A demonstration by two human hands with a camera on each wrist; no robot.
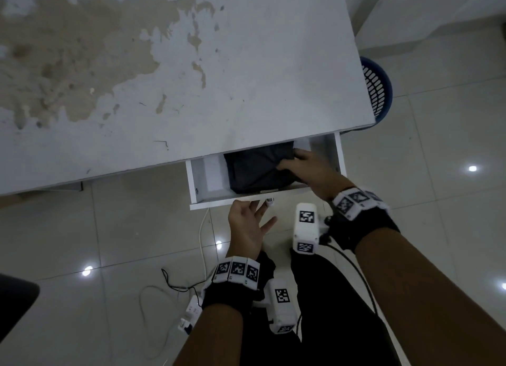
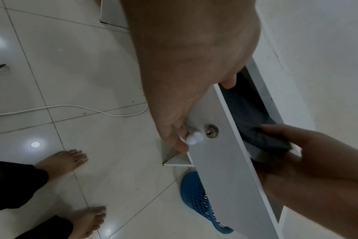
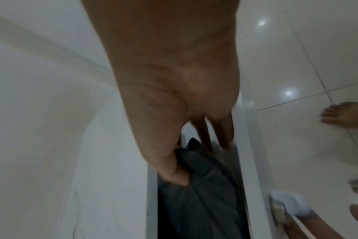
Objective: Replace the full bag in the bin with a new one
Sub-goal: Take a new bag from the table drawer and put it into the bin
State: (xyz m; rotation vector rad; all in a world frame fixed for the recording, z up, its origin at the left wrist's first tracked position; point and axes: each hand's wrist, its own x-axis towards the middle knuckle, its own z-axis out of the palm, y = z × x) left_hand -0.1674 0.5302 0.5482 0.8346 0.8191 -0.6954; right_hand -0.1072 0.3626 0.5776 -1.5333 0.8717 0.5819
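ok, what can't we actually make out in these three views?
- Blue bin: mostly hidden behind the desk edge in head view; the drawer front covers it in left wrist view. Contents unseen.
- Dark bag in the drawer: back part under the desktop.
- Right hand fingertips: blurred in right wrist view.

White drawer [image 1: 208, 179] holds a black folded bag [image 1: 254, 168]; blue lattice-patterned bin [image 1: 379, 89]; white-tiled floor [image 1: 438, 174].

No readable text anywhere I look; the white wristbands [image 1: 237, 269] on my arms carry only black-and-white square marker patterns.
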